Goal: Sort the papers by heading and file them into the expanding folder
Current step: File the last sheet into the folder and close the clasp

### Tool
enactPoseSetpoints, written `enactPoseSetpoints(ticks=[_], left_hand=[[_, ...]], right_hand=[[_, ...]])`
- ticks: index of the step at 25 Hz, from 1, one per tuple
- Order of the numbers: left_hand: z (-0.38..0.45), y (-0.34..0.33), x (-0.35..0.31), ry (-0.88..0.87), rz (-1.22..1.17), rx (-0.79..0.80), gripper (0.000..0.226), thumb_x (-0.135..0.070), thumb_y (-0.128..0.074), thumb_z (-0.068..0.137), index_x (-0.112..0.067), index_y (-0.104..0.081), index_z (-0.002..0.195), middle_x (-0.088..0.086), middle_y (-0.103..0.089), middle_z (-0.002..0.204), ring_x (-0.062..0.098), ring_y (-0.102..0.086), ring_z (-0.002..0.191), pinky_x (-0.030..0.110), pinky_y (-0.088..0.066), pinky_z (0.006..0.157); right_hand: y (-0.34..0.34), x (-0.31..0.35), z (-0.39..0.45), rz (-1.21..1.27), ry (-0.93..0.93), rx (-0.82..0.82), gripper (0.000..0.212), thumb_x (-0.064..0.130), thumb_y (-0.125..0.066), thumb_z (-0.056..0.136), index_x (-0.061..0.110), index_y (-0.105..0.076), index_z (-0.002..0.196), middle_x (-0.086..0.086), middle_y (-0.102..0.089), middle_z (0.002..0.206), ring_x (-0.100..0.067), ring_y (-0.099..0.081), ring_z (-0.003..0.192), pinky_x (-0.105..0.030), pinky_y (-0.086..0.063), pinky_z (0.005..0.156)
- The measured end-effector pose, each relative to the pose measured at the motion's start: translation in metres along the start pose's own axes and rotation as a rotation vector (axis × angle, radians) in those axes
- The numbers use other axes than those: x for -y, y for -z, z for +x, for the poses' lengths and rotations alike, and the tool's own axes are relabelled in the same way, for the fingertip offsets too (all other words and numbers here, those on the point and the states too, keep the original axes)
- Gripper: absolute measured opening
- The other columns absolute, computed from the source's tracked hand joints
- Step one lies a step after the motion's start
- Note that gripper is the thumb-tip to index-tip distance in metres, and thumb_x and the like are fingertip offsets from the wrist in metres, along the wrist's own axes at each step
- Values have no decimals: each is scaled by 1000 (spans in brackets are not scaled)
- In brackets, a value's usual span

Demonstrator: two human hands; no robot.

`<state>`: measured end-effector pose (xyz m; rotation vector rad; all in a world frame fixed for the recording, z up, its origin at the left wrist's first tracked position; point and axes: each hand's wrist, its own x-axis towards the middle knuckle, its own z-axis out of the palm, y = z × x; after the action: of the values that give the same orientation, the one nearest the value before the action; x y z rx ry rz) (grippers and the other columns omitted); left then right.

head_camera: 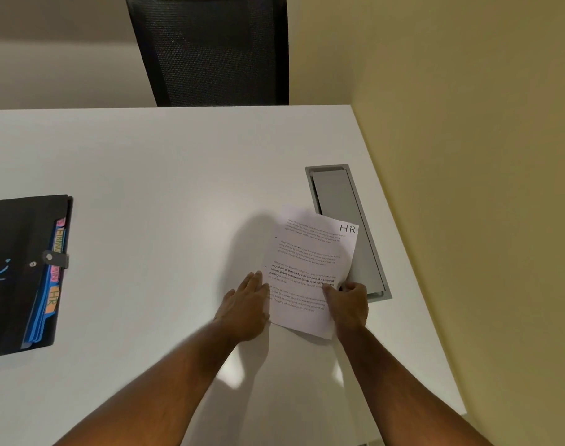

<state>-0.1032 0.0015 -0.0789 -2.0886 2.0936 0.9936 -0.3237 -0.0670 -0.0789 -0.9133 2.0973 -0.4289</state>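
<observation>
Papers [310, 272] between both hands

two bare forearms enter from the bottom edge of the frame, no sleeves, watch or rings visible. left hand [244, 309] at lower centre, right hand [348, 305] lower right of centre; fine arm hair shows.

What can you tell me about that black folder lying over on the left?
The expanding folder lies flat near the table's left edge, partly out of view. It looks like black plastic, with a blue smiling-face print and a grey strap clasp snapped shut. Blue dividers with coloured tabs stick out along its right side; an orange tab reads HR. Neither hand touches it.
</observation>
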Motion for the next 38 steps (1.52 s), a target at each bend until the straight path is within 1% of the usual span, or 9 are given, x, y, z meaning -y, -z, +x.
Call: enactPoseSetpoints(ticks=[5,9,12,14,17,20,28,33,38], left_hand=[[-8,1,6,9,-14,14,58,-33,-52,93,-22,-39,148,1,-19,165,20,-19,153,51,-36,116],[-16,7,17,22,-152,17,40,-32,-50,95,-19,-59,131,-3,-43,148,16,-42,136,39,-54,101],[-24,20,25,113,-400,-118,22,-28,-52,99,-17,-67,110,-5,-62,124,15,-60,111,27,-58,85],[-33,29,35,251,-608,-229,12,-30,-55,96,-24,-62,103,-1,-67,121,19,-66,103,34,-60,85],[-51,42,59,468,-977,-296,38,-32,-64,95,-20,-55,130,2,-67,124,21,-70,104,36,-60,86],[-72,54,83,525,-1380,-274,28,-20,-69,92,-13,-64,118,4,-75,113,22,-77,89,45,-64,80],[-126,58,145,582,-1284,-361,21,-14,-72,92,-16,-67,112,0,-76,107,16,-77,82,26,-61,63],[-148,57,182,633,-1183,-404,17,-27,-73,91,-18,-65,104,-6,-74,101,17,-75,82,25,-61,63],[-160,59,221,779,-763,-636,20,-33,-64,97,-14,-62,90,-3,-66,82,16,-67,76,30,-59,75]], right_hand=[[9,15,-11,205,83,112,31,27,-83,87,12,-63,106,-3,-73,98,-25,-73,85,-34,-61,67],[5,23,-21,180,180,182,16,19,-77,92,12,-65,99,-6,-73,103,-30,-74,91,-42,-64,74],[-4,35,-35,203,221,271,19,17,-77,90,16,-64,104,-4,-73,109,-29,-75,93,-51,-65,81],[-12,42,-44,246,240,350,19,15,-77,90,17,-65,106,-5,-75,110,-30,-76,95,-52,-65,82],[-24,55,-62,309,237,481,22,10,-76,91,11,-66,110,-8,-77,110,-31,-77,95,-51,-65,84],[-40,64,-81,248,276,582,25,13,-77,91,9,-66,113,-8,-78,110,-29,-79,93,-51,-65,82],[-91,82,-124,74,385,641,14,22,-75,95,10,-71,102,-4,-82,95,-22,-79,81,-31,-60,64],[-125,89,-146,-52,420,641,8,9,-73,92,15,-74,97,-1,-81,93,-26,-79,86,-49,-65,82],[-146,91,-162,-64,422,623,5,7,-74,91,7,-71,88,-7,-80,88,-31,-76,82,-46,-62,75]])
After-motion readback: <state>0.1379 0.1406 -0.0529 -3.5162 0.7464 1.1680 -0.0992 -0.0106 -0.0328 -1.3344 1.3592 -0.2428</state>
